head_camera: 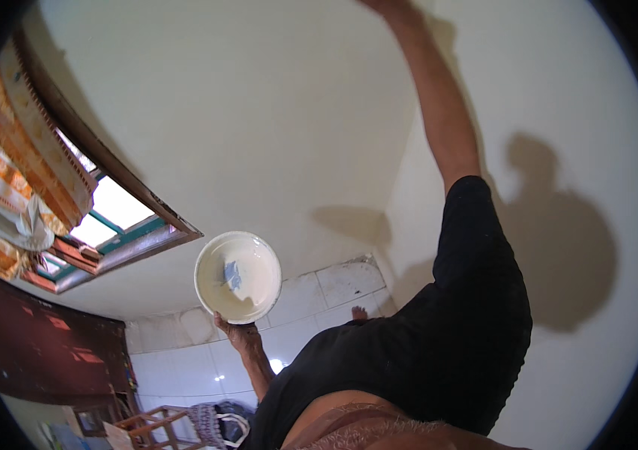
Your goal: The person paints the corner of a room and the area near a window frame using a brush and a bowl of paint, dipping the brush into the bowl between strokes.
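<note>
My left hand [242, 333] supports a round white bowl [265, 275] from below at its near rim, with the thumb up against the side. A blue mark and a dark reflection show inside the bowl, whose contents look pale and shiny. My right arm, in a black sleeve, stretches up alongside the pale wall [274, 112]. Only the base of my right hand [374, 3] shows at the top edge. Its fingers are cut off, so what it touches or holds is hidden.
At left, an orange-and-white curtain [32, 129] hangs gathered by a window with a green frame [130, 229]. Below are a dark red panel [49, 349], a wooden stool [153, 424] and a bag [232, 424]. My bare foot [359, 313] stands on white floor tiles [184, 363].
</note>
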Demonstrator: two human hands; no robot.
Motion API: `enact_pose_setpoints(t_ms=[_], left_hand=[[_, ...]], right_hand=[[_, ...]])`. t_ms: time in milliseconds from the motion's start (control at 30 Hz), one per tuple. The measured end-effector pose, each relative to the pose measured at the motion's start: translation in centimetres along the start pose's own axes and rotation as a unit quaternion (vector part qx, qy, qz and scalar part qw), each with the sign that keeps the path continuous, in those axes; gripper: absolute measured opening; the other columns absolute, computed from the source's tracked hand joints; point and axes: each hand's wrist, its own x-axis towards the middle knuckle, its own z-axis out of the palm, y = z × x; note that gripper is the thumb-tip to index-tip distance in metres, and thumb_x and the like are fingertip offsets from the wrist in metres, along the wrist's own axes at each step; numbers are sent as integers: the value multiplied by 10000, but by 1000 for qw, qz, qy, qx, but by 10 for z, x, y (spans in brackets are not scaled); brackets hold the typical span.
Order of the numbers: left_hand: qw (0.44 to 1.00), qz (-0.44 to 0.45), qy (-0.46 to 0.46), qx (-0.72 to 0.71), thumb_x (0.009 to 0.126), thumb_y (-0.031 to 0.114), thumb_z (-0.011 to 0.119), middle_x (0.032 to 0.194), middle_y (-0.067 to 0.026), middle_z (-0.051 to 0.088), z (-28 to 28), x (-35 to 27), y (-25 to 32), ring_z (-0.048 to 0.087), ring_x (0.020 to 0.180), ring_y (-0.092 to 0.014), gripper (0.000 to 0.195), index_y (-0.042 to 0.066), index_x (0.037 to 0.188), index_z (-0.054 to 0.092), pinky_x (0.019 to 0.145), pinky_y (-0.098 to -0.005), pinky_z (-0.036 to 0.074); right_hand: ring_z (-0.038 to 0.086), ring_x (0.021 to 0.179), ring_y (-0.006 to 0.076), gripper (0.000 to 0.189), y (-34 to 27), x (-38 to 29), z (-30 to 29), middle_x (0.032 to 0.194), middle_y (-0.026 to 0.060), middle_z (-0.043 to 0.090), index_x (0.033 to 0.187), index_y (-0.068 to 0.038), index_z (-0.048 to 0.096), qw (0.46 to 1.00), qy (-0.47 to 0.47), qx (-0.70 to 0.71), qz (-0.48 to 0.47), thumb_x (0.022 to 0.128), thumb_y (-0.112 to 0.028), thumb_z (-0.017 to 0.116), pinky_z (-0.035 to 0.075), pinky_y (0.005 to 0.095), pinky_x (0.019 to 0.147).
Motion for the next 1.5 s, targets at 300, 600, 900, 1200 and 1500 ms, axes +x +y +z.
enact_pose_setpoints(t_ms=[300,600,900,1200,1500], left_hand=[[996,-34,-62,45,941,523,493,1356,-82,517,1,18,0,504,1236,-228,621,82,1374,429,1023,-405,439],[993,-63,-53,90,997,329,437,1230,-117,582,30,34,-23,563,1128,-196,452,-22,1278,487,965,-330,452],[978,-104,-92,156,967,399,481,1188,-152,597,61,41,-8,584,1073,-210,542,-54,1263,485,956,-322,450],[976,-104,-54,184,945,346,496,1061,-127,629,58,41,-10,600,946,-176,461,-58,1161,548,851,-298,470],[979,-92,-41,180,948,312,500,993,-105,625,64,37,-18,595,886,-155,400,-51,1103,563,778,-292,483]], right_hand=[[680,764,191,282,-187,-221,-19,863,34,690,1065,-135,655,933,-248,65,254,795,-54,641,569,307,636],[673,702,236,181,-264,-200,-13,914,64,713,990,-61,682,851,-190,331,361,816,-93,721,537,289,638],[639,739,257,193,-299,-223,-1,847,114,695,989,-60,685,568,-488,517,414,810,-121,722,502,330,729],[631,720,193,143,-310,-221,3,833,80,694,958,-14,679,608,-494,446,434,824,-54,706,497,292,684],[628,588,286,201,-295,-253,18,754,108,676,942,-30,625,770,-370,236,463,855,-196,700,503,351,588]])
